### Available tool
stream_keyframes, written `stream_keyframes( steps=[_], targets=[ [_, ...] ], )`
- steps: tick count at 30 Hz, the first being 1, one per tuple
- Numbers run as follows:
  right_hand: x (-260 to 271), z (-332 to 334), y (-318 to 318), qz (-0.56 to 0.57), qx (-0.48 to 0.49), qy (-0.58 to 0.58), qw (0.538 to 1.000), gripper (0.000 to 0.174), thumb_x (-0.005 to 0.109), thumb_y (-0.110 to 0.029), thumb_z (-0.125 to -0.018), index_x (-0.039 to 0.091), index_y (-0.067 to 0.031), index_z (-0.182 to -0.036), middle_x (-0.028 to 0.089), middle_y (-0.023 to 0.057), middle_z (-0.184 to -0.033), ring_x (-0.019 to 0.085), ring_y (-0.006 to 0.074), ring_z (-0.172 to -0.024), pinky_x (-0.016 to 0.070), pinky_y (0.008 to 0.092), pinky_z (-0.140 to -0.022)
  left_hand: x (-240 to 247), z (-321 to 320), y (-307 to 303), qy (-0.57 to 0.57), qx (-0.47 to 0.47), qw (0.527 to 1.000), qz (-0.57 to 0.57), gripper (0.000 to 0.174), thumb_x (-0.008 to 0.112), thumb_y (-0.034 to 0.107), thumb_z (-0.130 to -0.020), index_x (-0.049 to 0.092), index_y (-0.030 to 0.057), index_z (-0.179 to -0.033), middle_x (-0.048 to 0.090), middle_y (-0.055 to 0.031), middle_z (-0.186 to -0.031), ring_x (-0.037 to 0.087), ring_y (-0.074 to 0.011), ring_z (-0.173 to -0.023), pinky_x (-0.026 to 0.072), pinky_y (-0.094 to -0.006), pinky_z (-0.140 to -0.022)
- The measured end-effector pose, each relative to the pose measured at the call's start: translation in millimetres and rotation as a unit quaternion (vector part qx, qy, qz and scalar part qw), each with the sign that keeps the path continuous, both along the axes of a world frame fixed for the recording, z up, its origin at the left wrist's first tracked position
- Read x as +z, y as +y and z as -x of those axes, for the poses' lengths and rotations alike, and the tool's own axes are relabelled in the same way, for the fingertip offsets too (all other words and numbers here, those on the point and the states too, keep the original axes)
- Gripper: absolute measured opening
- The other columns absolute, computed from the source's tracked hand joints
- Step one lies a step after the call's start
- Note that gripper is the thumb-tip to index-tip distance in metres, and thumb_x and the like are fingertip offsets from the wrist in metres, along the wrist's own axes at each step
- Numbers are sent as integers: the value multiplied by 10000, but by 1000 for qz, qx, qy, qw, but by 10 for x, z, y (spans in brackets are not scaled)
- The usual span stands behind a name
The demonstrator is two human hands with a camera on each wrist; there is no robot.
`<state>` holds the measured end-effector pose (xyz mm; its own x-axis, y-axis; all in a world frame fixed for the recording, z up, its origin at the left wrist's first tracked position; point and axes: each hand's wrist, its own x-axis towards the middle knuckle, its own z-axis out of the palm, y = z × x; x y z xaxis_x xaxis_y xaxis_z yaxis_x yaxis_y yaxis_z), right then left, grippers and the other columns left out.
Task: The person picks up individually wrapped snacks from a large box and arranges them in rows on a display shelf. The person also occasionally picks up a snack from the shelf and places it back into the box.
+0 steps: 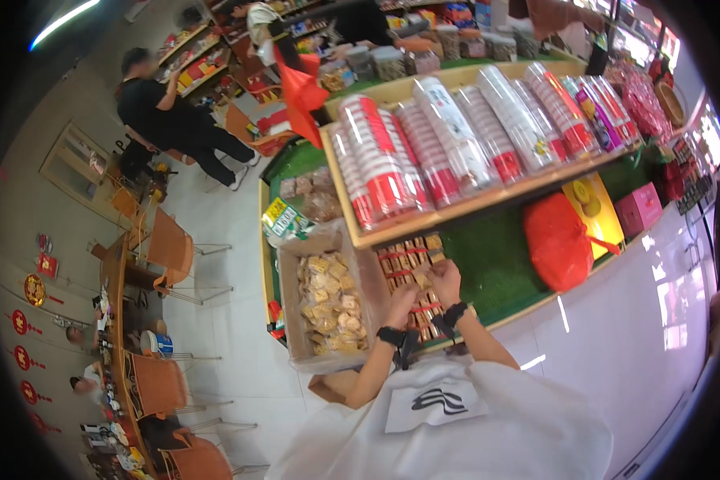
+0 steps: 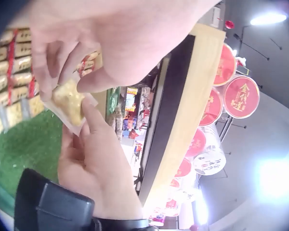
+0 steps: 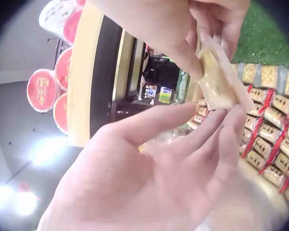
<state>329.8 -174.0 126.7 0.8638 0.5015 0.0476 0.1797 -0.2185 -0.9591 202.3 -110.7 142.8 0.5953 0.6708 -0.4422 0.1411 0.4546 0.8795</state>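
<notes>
Over neat rows of cream, red-banded wrapped packets [image 3: 269, 130] on the green turf-covered table [image 1: 492, 276], the person's left hand [image 1: 400, 302] and right hand [image 1: 446, 282] together pinch one small pale-yellow block in a translucent wrapper [image 2: 69, 103], thumbs against fingers. It looks light to me, the block probably crumbly, the wrapper thin and slick; I'd hold it gently by opposite edges, never squeezing its middle.

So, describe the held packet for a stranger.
On the green counter, find the packet rows beside the open box. Over them, the left hand and right hand pinch a pale yellow packet; unlike its neighbours, it alone is held.
</notes>
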Motion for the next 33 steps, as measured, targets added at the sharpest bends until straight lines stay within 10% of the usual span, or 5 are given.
stream_keyframes(
  steps=[6, 15, 24, 33],
  targets=[
    [-459, -608, -588, -35, -6, 66, 997, 176, 770, -95, -735, 665, 4, -835, 654, 39, -739, 577, 99, -656, 468, 258, -593, -690, -529, -368, -116, -14, 980, 158, 146, 526, 125, -860, 597, 44, -761, 587, -32, -724, 535, -116, -665, 407, -257, -592],
    [-814, -1032, -1236, -99, -3, 427, 899, 205, 717, -85, -801, 662, 28, -963, 643, 48, -782, 569, 118, -651, 446, 258, -574, -553, -1152, -837, 48, 34, 987, 147, 181, 562, 164, -908, 564, 0, -987, 597, -75, -900, 591, -179, -818, 487, -306, -743],
    [-1345, -1068, -1593, -20, -15, 473, 881, 248, 690, -102, -823, 640, 18, -1034, 641, 49, -874, 577, 114, -741, 461, 243, -639, -1039, -1339, -1101, 154, 82, 972, 160, 207, 568, 159, -885, 632, -36, -911, 656, -89, -860, 625, -166, -766, 493, -280, -683],
    [-1985, -1051, -1369, 38, -4, 364, 930, 240, 660, -25, -796, 635, 80, -1010, 681, 75, -815, 622, 118, -707, 501, 264, -624, -1501, -1342, -1036, 151, 86, 976, 134, 364, 543, 180, -910, 561, -71, -1174, 628, -145, -1100, 606, -234, -1018, 469, -325, -904]
  ],
)
